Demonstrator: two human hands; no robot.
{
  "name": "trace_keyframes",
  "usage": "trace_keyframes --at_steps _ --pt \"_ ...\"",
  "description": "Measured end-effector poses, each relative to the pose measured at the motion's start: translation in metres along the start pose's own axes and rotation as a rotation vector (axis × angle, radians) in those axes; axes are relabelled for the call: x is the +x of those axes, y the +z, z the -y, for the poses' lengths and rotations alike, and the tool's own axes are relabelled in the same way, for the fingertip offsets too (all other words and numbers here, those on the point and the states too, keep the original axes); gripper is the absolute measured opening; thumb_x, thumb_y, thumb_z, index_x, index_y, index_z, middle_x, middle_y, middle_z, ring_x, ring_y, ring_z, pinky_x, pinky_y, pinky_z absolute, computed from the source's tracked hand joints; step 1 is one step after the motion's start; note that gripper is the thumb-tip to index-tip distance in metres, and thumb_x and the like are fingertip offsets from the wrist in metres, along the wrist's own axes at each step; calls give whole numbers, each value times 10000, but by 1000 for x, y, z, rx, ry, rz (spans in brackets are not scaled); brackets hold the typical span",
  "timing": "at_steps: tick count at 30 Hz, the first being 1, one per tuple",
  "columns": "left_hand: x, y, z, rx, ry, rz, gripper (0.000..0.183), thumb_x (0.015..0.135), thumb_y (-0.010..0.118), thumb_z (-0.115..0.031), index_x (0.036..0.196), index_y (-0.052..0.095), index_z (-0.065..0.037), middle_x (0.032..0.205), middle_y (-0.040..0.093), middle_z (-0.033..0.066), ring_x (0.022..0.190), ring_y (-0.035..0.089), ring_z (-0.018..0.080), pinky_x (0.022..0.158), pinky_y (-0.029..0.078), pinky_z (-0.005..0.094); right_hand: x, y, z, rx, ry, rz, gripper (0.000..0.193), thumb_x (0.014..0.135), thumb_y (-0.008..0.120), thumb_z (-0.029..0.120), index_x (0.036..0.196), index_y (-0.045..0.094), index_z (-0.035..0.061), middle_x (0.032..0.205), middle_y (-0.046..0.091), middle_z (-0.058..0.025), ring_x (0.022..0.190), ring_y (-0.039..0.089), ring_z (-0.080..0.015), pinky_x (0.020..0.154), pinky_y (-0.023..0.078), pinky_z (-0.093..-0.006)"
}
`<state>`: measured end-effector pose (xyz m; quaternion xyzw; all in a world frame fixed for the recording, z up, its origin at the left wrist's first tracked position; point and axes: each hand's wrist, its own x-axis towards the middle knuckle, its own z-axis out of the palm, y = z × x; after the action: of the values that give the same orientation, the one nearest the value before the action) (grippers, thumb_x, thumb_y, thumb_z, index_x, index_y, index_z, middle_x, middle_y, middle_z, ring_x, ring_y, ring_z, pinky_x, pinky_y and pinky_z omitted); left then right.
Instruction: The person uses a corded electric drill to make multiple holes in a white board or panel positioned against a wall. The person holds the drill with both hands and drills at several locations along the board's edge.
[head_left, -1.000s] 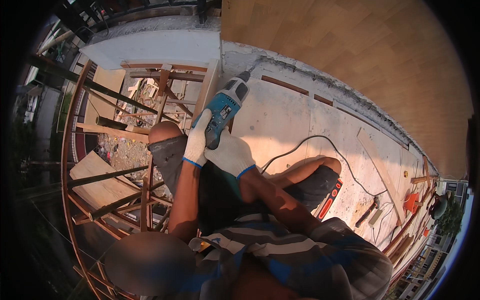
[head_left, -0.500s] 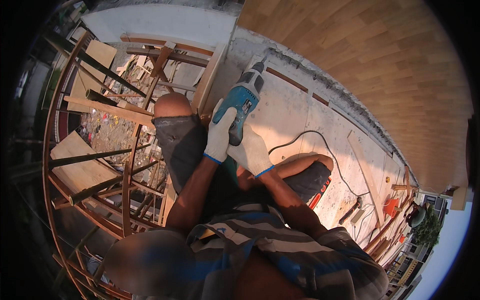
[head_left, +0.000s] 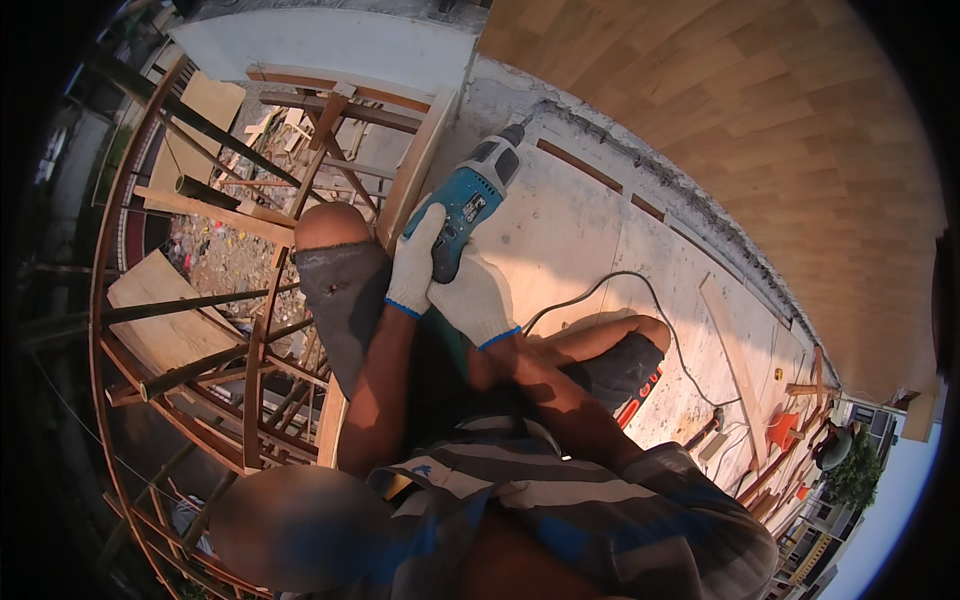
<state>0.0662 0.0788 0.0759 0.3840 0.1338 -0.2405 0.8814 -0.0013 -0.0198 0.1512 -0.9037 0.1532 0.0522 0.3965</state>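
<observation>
A teal-and-grey power drill (head_left: 470, 200) stretches away from me, its bit pointing at the rough concrete ledge (head_left: 550, 112) at the foot of the tiled surface. Whether the bit's tip touches the concrete is too small to tell. My left hand (head_left: 415, 262), in a white knit glove with a blue cuff, is closed on the left side of the drill's body. Gloved the same way, my right hand (head_left: 475, 300) wraps the drill's rear handle, which its fingers partly hide.
Pale plywood boards (head_left: 570, 240) lie under my bent right leg, crossed by a black cable (head_left: 655, 300). An orange container (head_left: 782, 430) and a loose wooden strip (head_left: 728, 350) lie to the right. At left, timber and bamboo framing (head_left: 255, 390) stands over rubble-strewn ground (head_left: 215, 245) below.
Both hands and the drill have shifted a little to the left, with the drill's body leaning more to the right toward its bit. The grip on it stays the same.
</observation>
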Motion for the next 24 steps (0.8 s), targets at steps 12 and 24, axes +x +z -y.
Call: trace_keyframes --at_steps 12,24 --pt "11 9 -18 1 -39 -80 428 1092 785 -345 1350 742 -6 1196 800 103 982 786 179 836 648 318 16 6 0 55 142 72 565 901 815 379 1285 668 -9 1084 794 -307 1075 762 -503 936 610 -561" --pt "-25 21 22 271 88 -19 892 1031 835 -299 1732 390 27 1582 603 160 1338 663 215 1111 562 346 -28 0 -48 197 -137 -67 478 884 850 260 1267 702 14 1120 774 -260 1039 773 -474 905 624 -522"
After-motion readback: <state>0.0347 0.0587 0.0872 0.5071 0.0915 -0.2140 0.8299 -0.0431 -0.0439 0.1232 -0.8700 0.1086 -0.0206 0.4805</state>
